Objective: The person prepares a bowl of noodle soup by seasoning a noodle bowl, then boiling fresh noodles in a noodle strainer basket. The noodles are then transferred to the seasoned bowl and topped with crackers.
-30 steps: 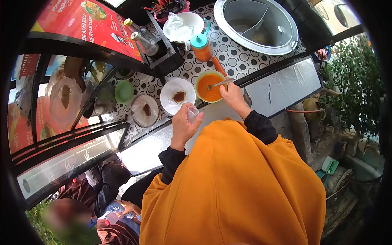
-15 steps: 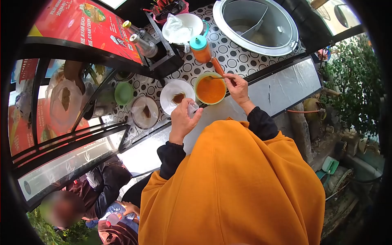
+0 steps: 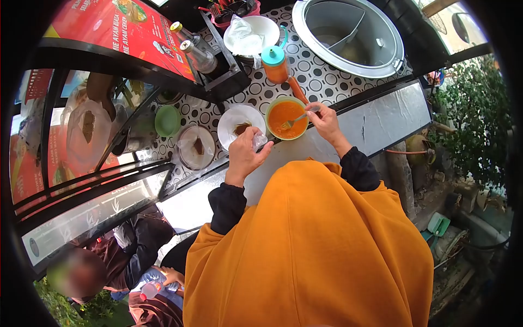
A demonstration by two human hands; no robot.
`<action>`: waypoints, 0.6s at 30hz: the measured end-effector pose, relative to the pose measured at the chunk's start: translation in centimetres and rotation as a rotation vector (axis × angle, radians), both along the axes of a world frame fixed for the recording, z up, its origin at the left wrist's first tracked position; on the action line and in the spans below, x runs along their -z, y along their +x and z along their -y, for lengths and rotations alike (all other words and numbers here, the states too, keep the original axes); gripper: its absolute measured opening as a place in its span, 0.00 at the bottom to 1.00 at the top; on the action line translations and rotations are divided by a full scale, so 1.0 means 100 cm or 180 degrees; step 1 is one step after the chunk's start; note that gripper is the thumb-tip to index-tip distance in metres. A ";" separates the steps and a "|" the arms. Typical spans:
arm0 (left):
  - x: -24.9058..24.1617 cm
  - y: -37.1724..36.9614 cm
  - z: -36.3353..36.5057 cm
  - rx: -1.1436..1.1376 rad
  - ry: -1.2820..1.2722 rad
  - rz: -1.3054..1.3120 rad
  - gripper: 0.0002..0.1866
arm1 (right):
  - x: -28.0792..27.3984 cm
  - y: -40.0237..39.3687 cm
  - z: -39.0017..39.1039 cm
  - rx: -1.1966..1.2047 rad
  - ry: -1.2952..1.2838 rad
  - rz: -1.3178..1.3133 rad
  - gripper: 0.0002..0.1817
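Your right hand is closed on the handle of a fork, pinching it between thumb and fingers, and the tines sit in the orange sauce that fills much of a pale green bowl. Your left hand holds a small clear plastic bag between thumb and bent fingers, with the thumb pointing toward the green bowl. That hand is over the near edge of a white plate, which is just beside the green bowl and has a dark brown liquid in its middle; your fingertips partly cover the view of it. To the left of the plate is a plastic-lined bowl with more brown liquid, and farther left a small green bowl. All of these are on the bench, whose top has a black, grey and white circle pattern. Beyond your fork bowl, a long orange-red object reaches toward its rim, near a squeeze bottle with a teal lid. Farther back are a white bowl with crumpled plastic on it, a pink basket of utensils and a large metal pot standing uncovered, with a divider inside. Two glass bottles stand in a black rack at the left. At the lower left, another person is close to the stall, well apart from your hands.
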State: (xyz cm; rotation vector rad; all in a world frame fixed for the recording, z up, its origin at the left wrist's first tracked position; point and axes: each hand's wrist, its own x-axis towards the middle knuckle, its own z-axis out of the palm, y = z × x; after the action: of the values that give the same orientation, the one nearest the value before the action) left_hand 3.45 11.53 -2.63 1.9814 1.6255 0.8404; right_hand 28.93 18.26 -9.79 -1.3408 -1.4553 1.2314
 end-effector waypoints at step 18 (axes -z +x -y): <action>-0.012 -0.004 0.009 -0.0490 0.0166 0.0747 0.18 | -0.103 -0.004 -0.079 0.0175 0.0279 0.1958 0.38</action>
State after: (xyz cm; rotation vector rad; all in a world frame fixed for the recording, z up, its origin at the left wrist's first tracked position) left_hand 3.08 10.66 -1.40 1.7316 1.6464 1.1379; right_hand 28.52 26.20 0.55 -1.7771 -1.8417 0.7306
